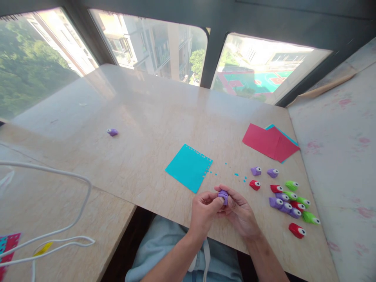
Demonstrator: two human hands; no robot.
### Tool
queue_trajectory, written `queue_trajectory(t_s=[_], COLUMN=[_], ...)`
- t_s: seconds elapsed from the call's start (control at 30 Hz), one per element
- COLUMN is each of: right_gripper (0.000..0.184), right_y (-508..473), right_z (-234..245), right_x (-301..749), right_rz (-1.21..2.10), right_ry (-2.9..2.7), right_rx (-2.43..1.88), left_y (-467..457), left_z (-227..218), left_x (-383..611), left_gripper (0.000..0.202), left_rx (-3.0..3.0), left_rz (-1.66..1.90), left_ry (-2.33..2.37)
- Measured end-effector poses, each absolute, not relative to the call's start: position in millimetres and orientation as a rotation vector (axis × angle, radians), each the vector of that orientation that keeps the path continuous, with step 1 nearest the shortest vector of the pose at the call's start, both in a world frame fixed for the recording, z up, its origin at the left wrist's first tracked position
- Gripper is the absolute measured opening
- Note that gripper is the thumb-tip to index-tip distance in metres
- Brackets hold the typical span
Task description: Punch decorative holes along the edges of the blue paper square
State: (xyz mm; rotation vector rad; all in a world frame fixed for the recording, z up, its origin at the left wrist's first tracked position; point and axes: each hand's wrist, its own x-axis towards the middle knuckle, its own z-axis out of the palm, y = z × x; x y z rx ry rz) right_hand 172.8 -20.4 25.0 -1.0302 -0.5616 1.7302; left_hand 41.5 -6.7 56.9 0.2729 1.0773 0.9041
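Observation:
A small purple craft punch is held between both hands near the front edge of the table. My left hand closes on its left side, thumb pressed against it. On the other side, my right hand grips the same punch with thumb and fingers. Just beyond the hands lies a blue paper square, with a row of small punched holes along its far right edge and more near the right corner. Tiny blue paper bits are scattered to the right of the square.
Several purple, red and green craft punches stand at the right. Red paper sheets lie behind them, over blue ones. One purple punch sits far left. A white cable loops at the left, near punched papers. Windows border the back.

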Motion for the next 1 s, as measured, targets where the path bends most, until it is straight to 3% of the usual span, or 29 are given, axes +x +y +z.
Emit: queue_trajectory(t_s=[1.0], right_gripper=[0.035], right_y=[-13.7], right_z=[23.8], right_x=[170.3], right_rz=[1.780], right_ry=[-0.472], right_rx=[-1.035], left_y=[0.3], left_z=[43.4], left_x=[34.0], left_gripper=[0.018], left_rx=[0.650], left_rz=[0.862], left_ry=[1.166])
